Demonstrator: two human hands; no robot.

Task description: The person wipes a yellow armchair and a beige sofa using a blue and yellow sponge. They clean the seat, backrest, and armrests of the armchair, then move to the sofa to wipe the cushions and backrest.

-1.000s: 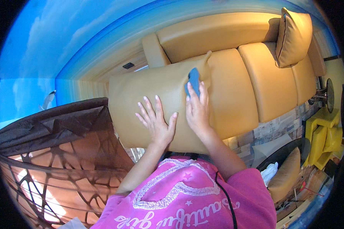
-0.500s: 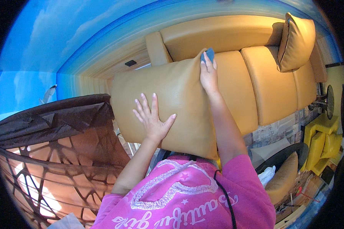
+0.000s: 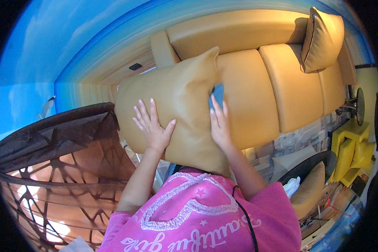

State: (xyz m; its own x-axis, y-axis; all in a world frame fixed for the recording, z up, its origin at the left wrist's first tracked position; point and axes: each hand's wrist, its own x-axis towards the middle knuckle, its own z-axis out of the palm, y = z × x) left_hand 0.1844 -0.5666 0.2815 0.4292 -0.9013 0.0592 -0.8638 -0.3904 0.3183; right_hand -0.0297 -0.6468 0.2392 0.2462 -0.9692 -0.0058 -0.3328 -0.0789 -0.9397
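A large tan leather-look cushion [image 3: 185, 122] lies in front of me, its far right corner sticking up. My left hand [image 3: 153, 130] rests flat on its top with the fingers spread. Against the cushion's right side, my right hand [image 3: 219, 124] grips a blue cloth [image 3: 216, 94], pressing it along the edge. The cushion's surface dents and wrinkles near that hand. Part of the cloth is hidden behind my fingers.
Behind the cushion stretches a tan sofa [image 3: 248, 92], with another cushion [image 3: 322, 40] at its right end. A dark draped cloth [image 3: 59, 130] hangs at left. To the right are a dark round chair [image 3: 329, 166] and yellow furniture [image 3: 350, 149].
My right hand has slid the blue cloth from the cushion's far corner down along its right side, toward me. The left hand stays flat on top. My view has shifted slightly.
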